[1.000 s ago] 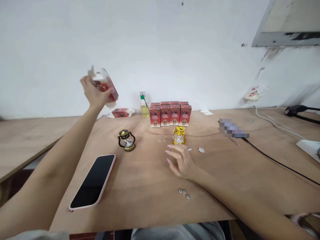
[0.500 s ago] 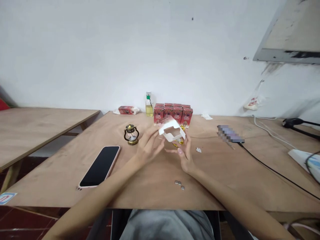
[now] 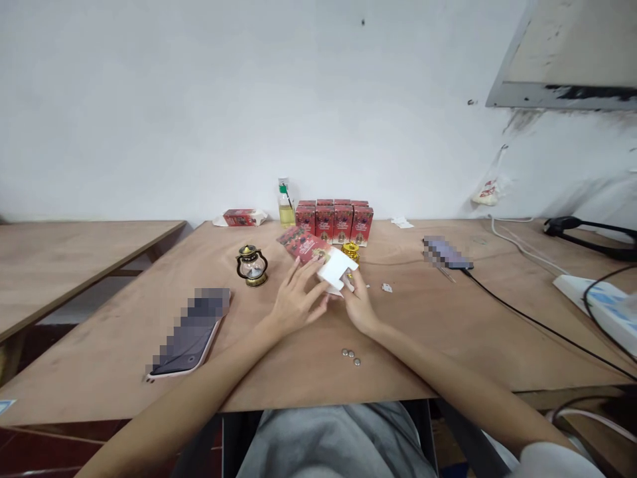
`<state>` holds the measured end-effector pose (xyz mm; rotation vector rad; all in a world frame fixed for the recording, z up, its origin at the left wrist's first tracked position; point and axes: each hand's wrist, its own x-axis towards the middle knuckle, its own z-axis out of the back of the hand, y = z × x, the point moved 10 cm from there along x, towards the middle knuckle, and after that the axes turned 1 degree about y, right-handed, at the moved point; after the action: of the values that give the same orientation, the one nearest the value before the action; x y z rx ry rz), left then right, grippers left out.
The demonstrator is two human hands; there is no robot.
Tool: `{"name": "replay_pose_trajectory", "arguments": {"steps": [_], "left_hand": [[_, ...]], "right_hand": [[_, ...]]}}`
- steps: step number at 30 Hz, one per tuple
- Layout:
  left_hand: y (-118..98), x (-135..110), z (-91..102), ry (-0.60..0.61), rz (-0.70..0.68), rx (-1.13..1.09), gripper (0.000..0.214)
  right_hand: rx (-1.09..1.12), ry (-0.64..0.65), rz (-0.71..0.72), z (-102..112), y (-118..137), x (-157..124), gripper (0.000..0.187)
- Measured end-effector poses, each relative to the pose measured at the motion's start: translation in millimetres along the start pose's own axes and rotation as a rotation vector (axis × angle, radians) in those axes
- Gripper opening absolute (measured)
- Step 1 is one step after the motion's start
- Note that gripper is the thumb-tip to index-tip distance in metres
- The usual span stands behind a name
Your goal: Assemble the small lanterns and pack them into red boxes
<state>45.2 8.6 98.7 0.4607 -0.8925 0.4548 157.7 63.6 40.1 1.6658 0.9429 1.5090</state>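
Note:
Between my two hands is a red cardboard box with printed pictures, tilted so its open end with white flaps points toward me. My left hand grips its near side, the fingers lying along the printed face. At the open end, my right hand has its fingers on the white flaps. A small gold lantern stands just behind the box, partly hidden. To the left a small bronze lantern with a clear body stands upright. Three small silver button-like discs lie near me.
Several red boxes stand in rows at the back, beside a bottle of yellow liquid. Another red box lies open at back left. A phone lies left, a cabled phone right. White paper scraps lie right of my hands.
The box has turned from showing its open end to showing its printed face, its far end now pointing left. My right hand has closed in on the flaps. The view has shifted slightly.

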Motion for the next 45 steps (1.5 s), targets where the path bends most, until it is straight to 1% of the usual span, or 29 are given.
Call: {"name": "replay_pose_trajectory", "arguments": {"steps": [3, 6, 9, 13, 15, 17, 19, 21, 23, 24, 26, 28, 30, 32, 34, 36, 39, 41, 45], "left_hand": [[6, 0, -1.2, 0.019, 0.022, -0.037, 0.026], [7, -2, -2.0, 0.020, 0.010, -0.128, 0.025], [3, -4, -2.0, 0.019, -0.029, -0.191, 0.023], [-6, -5, 0.0, 0.016, -0.110, -0.264, 0.011], [-5, -4, 2.8, 0.001, -0.102, -0.303, 0.011], [0, -2, 4.6, -0.004, -0.056, -0.357, 0.019], [6, -1, 5.4, 0.002, 0.000, -0.417, 0.030], [8, -1, 5.0, 0.022, 0.025, -0.463, 0.034], [7, -2, 4.7, 0.025, 0.029, -0.488, 0.028], [8, -2, 4.3, 0.015, 0.044, -0.498, 0.021], [16, -4, 3.7, -0.039, 0.131, -0.516, 0.003], [26, -7, 3.3, -0.104, 0.237, -0.522, 0.019], [32, -9, 1.8, -0.128, 0.305, -0.510, 0.029], [35, -9, -1.0, -0.097, 0.332, -0.485, 0.036], [36, -8, -5.5, -0.029, 0.336, -0.461, 0.041], [37, -7, -10.8, 0.041, 0.322, -0.444, 0.043], [38, -9, -17.8, 0.096, 0.304, -0.429, 0.042], [37, -11, -22.3, 0.112, 0.294, -0.438, 0.042], [27, -12, -26.5, 0.119, 0.240, -0.475, 0.043]], "right_hand": [[-0.028, 0.034, -0.045, -4, -4, -2, 0.041], [0.016, -0.043, -0.072, 9, -3, 2, 0.038], [0.077, -0.103, -0.093, 20, -2, 8, 0.031], [0.076, -0.075, -0.082, 18, 0, 8, 0.030], [0.041, -0.060, -0.037, 16, 2, 7, 0.029], [0.012, -0.054, 0.000, 15, 2, 6, 0.029], [-0.016, -0.065, 0.006, 17, -1, 5, 0.030], [-0.042, -0.091, 0.006, 20, -5, 5, 0.030], [-0.051, -0.102, 0.006, 22, -7, 5, 0.029], [-0.053, -0.099, 0.003, 22, -8, 4, 0.029], [-0.070, -0.074, -0.011, 19, -9, 3, 0.029], [-0.127, -0.042, -0.016, 14, -8, 1, 0.029], [-0.190, -0.008, -0.027, 9, -6, -2, 0.031], [-0.209, 0.015, -0.055, 4, -6, -4, 0.032], [-0.175, 0.034, -0.093, 0, -8, -6, 0.035], [-0.126, 0.046, -0.121, -4, -9, -8, 0.039], [-0.074, 0.044, -0.148, -5, -10, -7, 0.046], [-0.095, 0.029, -0.130, -4, -7, -7, 0.051], [-0.209, 0.029, -0.012, -4, 8, -7, 0.059]]}}
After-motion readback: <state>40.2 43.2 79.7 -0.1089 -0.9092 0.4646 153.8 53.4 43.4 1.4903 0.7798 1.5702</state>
